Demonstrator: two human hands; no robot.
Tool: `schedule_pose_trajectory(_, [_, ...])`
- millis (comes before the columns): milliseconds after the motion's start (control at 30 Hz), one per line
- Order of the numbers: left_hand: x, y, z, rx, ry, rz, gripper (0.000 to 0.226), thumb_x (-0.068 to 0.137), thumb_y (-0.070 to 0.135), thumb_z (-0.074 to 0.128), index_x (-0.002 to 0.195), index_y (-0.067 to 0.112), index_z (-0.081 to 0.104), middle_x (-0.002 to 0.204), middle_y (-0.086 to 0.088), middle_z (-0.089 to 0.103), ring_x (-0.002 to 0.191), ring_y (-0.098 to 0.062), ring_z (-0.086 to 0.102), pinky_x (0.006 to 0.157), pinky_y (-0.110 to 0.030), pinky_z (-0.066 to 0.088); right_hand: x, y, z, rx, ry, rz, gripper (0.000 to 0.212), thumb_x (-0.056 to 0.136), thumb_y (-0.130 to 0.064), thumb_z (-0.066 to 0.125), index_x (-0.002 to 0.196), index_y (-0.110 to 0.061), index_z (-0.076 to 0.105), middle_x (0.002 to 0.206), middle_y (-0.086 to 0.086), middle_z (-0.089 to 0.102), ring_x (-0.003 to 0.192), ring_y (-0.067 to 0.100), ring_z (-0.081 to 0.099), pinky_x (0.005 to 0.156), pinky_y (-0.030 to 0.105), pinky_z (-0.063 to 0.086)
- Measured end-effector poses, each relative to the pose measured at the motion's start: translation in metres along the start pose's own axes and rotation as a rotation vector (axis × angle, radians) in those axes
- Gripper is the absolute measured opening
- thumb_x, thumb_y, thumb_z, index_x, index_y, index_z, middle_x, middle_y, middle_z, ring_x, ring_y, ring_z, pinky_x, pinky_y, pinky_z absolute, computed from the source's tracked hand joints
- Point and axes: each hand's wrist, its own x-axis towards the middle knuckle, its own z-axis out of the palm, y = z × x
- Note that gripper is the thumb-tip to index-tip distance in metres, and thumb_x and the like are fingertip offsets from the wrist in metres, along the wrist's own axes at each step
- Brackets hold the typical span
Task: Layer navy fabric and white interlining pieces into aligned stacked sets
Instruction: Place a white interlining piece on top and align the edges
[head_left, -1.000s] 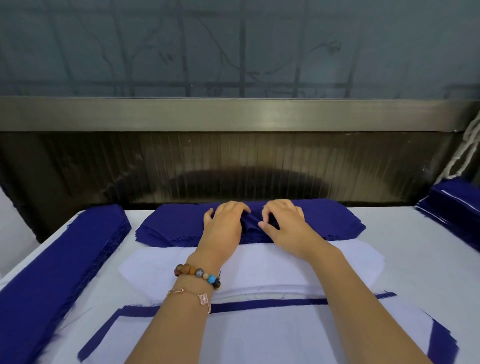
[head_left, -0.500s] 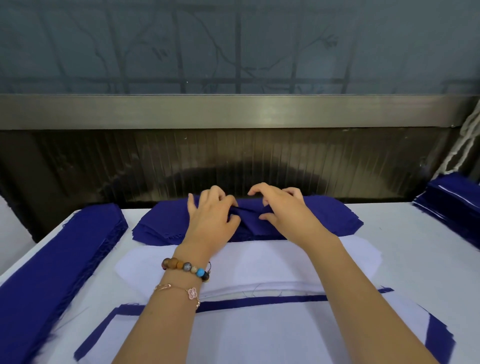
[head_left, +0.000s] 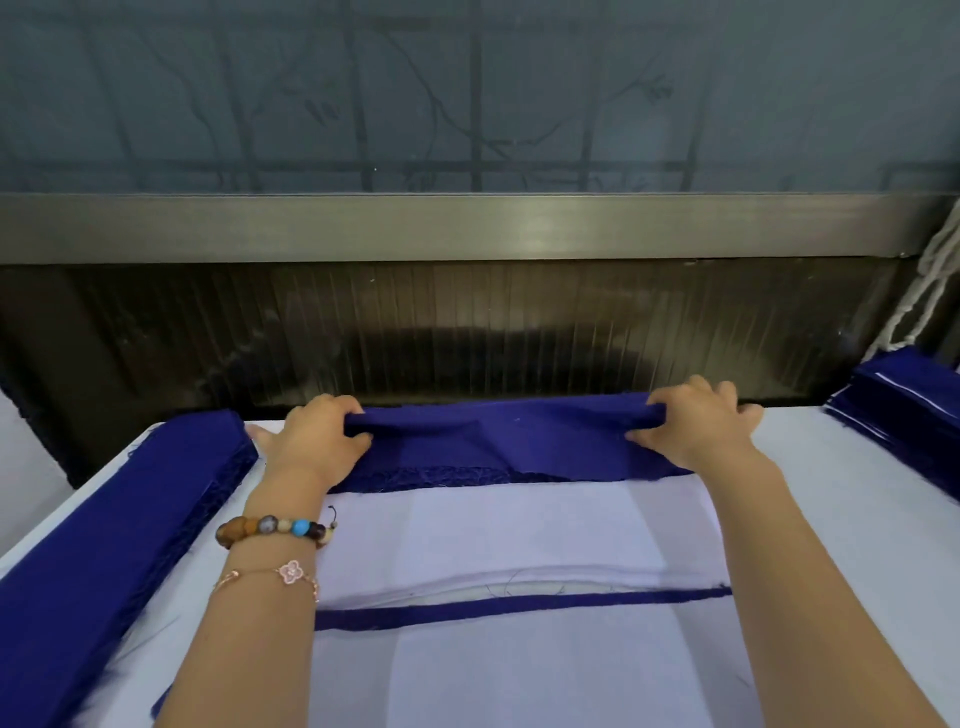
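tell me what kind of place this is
Probably a garment workshop: a left stack and a right stack of cut navy pieces with raw edges, and white interlining laid flat on the table.

Both bare forearms are extended forward from the lower edge of the view and are set well apart. The left hand (head_left: 317, 439) is held palm down. Its fingers are curled over the far edge of a navy fabric piece (head_left: 498, 431) and its thumb is pointed inward below, so that the left end is gripped. The right hand (head_left: 696, 428) is placed likewise at the right end, with fingers hooked over the top and thumb pointed inward beneath. A beaded bracelet (head_left: 272, 529) and a thin chain bracelet (head_left: 270, 574) with a flower charm are worn on the left wrist.
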Motion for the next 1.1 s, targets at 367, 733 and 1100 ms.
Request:
schedule_pose_trajectory(367, [-0.002, -0.017, 0.004, -0.147, 0.128, -0.346, 0.043, 0.09, 0.042, 0.063, 0.124, 0.017, 0.059, 0.129, -0.016, 0.052, 0.122, -0.04, 0.042, 0.1, -0.053, 0.032, 0.007, 0.026, 0.033, 0.485, -0.011, 0.219, 0.039, 0.09, -0.041, 0.063, 0.114, -0.011, 0.06, 0.108, 0.011, 0.065, 0.1, 0.031, 0.058, 0.087, 0.043, 0.047])
schedule_pose_trajectory(733, [-0.003, -0.025, 0.024, -0.421, 0.213, -0.376, 0.041, 0.097, 0.031, 0.055, 0.128, 0.006, 0.052, 0.113, -0.02, 0.06, 0.105, -0.04, 0.056, 0.071, -0.041, 0.039, 0.007, 0.026, 0.049, 0.556, 0.144, 0.27, 0.04, 0.093, -0.031, 0.06, 0.125, -0.009, 0.054, 0.117, 0.013, 0.063, 0.103, 0.031, 0.06, 0.079, 0.038, 0.045])
schedule_pose_trajectory(1100, [0.004, -0.029, 0.021, -0.53, 0.421, -0.352, 0.02, 0.096, 0.028, 0.056, 0.092, 0.008, 0.058, 0.066, -0.002, 0.049, 0.067, -0.021, 0.045, 0.06, -0.035, 0.035, 0.011, 0.033, 0.04, 0.561, 0.274, 0.282, 0.035, 0.095, -0.029, 0.057, 0.122, -0.007, 0.057, 0.114, 0.015, 0.064, 0.102, 0.035, 0.059, 0.084, 0.04, 0.046])
